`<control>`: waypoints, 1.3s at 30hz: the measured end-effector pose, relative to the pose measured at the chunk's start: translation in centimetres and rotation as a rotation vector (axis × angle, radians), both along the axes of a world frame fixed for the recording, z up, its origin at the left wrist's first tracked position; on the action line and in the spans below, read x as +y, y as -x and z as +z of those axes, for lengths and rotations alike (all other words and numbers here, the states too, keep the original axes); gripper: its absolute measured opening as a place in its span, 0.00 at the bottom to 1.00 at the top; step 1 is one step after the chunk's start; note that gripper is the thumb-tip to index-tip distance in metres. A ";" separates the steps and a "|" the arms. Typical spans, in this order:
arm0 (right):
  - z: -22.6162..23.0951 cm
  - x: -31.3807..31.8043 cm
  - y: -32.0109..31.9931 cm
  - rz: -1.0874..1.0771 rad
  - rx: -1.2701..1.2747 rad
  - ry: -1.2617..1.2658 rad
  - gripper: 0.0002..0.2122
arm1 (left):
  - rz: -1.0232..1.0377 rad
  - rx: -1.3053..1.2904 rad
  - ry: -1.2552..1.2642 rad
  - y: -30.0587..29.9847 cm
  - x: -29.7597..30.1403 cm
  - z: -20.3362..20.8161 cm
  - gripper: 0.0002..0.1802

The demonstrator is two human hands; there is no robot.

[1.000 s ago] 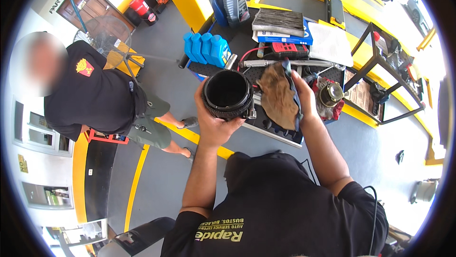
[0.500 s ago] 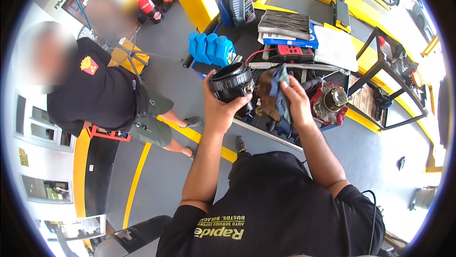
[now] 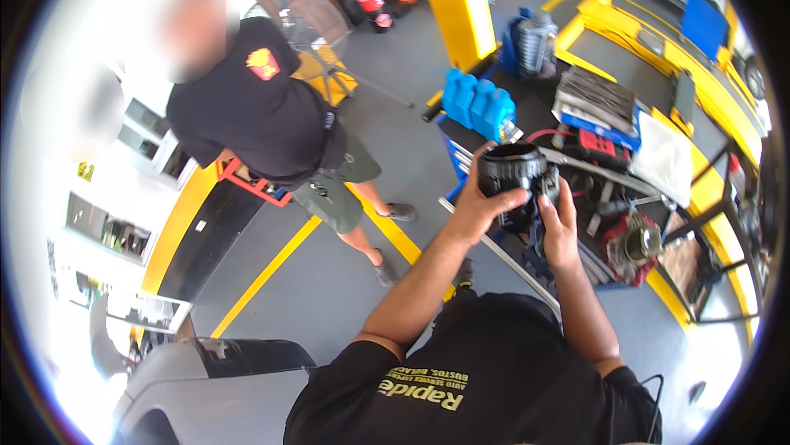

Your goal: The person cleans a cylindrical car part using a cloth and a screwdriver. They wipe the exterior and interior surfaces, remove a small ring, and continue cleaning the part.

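A black round car part (image 3: 512, 167) with a ribbed collar and an open top is held up in front of my chest, over the tool cart's near edge. My left hand (image 3: 484, 208) is wrapped round its left side, thumb across the front. Against its right side, next to a small metal fitting, is my right hand (image 3: 559, 227), its fingers closed and pointing up. A dark blue rag (image 3: 536, 257) shows under that hand, mostly hidden, and seems to be gripped in it.
Blue bottles (image 3: 477, 105) stand on the cart's left end, with a grey jug (image 3: 537, 46) behind. A pleated filter (image 3: 594, 98) lies on a box beside a red-and-black device (image 3: 597, 143). A metal-topped part (image 3: 642, 241) sits at right. A co-worker (image 3: 255, 108) stands left.
My right hand has moved in from the right, bringing the rag against the black part. The view has shifted left, so the cart appears further right. My left hand keeps its hold.
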State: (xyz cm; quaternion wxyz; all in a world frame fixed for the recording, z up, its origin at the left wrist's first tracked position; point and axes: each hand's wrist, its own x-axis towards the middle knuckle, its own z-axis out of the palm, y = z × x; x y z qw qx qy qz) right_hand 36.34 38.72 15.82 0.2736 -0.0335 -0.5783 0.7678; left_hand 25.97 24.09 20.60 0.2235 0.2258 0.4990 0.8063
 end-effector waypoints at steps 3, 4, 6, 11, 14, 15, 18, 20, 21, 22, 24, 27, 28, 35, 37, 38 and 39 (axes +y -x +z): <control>-0.8 1.4 0.5 -0.112 -0.070 -0.264 0.18 | -0.051 -0.131 -0.084 0.4 -0.1 -1.4 0.56; -0.8 2.0 0.6 -0.125 -0.081 -0.263 0.17 | -0.037 -0.158 -0.078 0.6 -0.1 -1.8 0.55; -0.6 3.8 0.4 -0.095 -0.116 0.075 0.15 | -0.021 -0.199 -0.047 0.8 0.1 -2.5 0.52; 2.0 7.6 -0.5 -0.281 -0.093 0.441 0.18 | 0.000 -0.242 -0.062 0.4 1.5 -3.2 0.50; 3.8 6.9 -0.9 -0.353 -0.052 0.241 0.25 | -0.017 -0.202 -0.036 -0.1 2.9 -3.2 0.44; 4.2 6.2 -1.5 -0.299 -0.069 0.151 0.21 | -0.070 -0.253 -0.095 -0.4 3.3 -3.2 0.48; 4.5 5.0 -1.7 -0.316 0.051 -0.825 0.25 | -0.099 -0.233 -0.129 -0.9 4.6 -3.2 0.50; 3.8 4.9 -1.6 -0.383 0.086 -0.744 0.22 | -0.130 -0.156 -0.137 -1.0 5.1 -3.2 0.49; 3.3 5.1 -1.3 -0.370 0.086 -0.677 0.20 | -0.140 -0.108 -0.105 -1.2 5.4 -3.2 0.48; 2.8 5.5 -1.0 -0.380 0.107 -0.625 0.19 | -0.132 -0.069 -0.076 -1.4 5.5 -3.2 0.48; 2.0 6.3 -0.7 -0.403 0.101 -0.654 0.17 | -0.137 -0.061 -0.054 -1.8 5.9 -3.2 0.48; 1.8 7.2 -0.9 -0.277 -0.106 -0.155 0.12 | -0.087 -0.084 -0.021 -2.4 6.7 -3.4 0.48; 2.1 7.2 -1.1 -0.277 0.012 0.194 0.10 | -0.056 -0.113 0.000 -2.4 7.0 -3.5 0.49; 4.0 1.6 -2.1 -0.360 0.097 -1.303 0.19 | 0.044 -0.019 0.026 -0.5 9.4 -7.3 0.36; 3.1 0.5 -1.4 -0.381 0.153 -1.222 0.18 | 0.029 0.067 0.036 0.8 9.6 -8.4 0.35; 2.4 0.6 -1.0 -0.350 0.196 -1.231 0.18 | 0.027 0.069 0.031 1.4 9.8 -8.8 0.35; 1.7 1.3 -0.6 -0.318 0.245 -1.261 0.18 | 0.015 0.053 0.015 2.2 9.9 -9.1 0.35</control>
